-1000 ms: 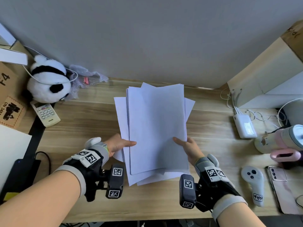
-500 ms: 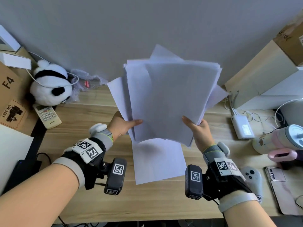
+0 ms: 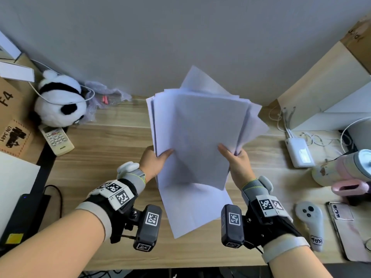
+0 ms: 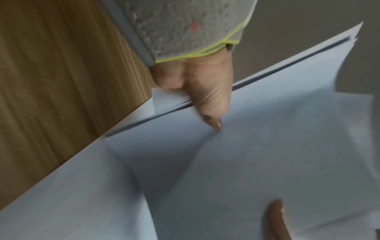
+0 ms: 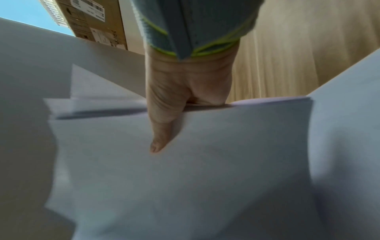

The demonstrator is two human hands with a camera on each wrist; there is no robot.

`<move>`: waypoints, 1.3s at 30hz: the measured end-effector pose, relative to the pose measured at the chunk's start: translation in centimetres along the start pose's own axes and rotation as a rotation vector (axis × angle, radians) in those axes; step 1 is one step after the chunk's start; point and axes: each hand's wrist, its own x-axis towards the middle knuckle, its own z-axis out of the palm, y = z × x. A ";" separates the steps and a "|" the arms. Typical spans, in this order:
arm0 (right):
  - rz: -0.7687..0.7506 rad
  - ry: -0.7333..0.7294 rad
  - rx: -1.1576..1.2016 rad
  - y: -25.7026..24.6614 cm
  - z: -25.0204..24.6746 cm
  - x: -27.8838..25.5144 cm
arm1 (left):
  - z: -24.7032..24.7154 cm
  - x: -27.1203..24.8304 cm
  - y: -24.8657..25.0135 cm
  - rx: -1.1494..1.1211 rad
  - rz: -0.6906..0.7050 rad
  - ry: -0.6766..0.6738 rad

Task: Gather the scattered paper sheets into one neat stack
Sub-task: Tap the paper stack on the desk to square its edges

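Left hand (image 3: pixel 155 161) grips the left edge of the paper bundle (image 3: pixel 200 137), thumb on the front face; right hand (image 3: pixel 236 163) grips the right edge likewise. Bundle held raised and tilted over the desk (image 3: pixel 104 153), edges uneven, one corner jutting at the top. One loose sheet (image 3: pixel 192 209) lies flat on the desk below it, near edge.

Right, near: white controller (image 3: pixel 310 219), phone (image 3: pixel 345 227). Further: pink-and-white bottle (image 3: pixel 345 169) on its side, white power bank (image 3: pixel 300 151). Left: remote (image 3: pixel 57 140), panda plush (image 3: pixel 59 101). Cardboard boxes (image 3: pixel 12 117) at both sides; contents not visible. Grey wall (image 3: pixel 180 37) behind.
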 end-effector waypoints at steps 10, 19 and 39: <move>0.489 0.126 -0.772 7.4 -2.9 1.2 | -4.4 2.3 -6.0 -0.164 -0.315 0.076; 0.507 0.114 -0.897 8.3 -1.0 -1.0 | -4.0 0.3 -9.3 0.116 -0.537 0.068; -0.289 0.412 -0.271 -4.7 -3.7 1.4 | -4.0 0.4 -8.3 0.219 -0.525 -0.095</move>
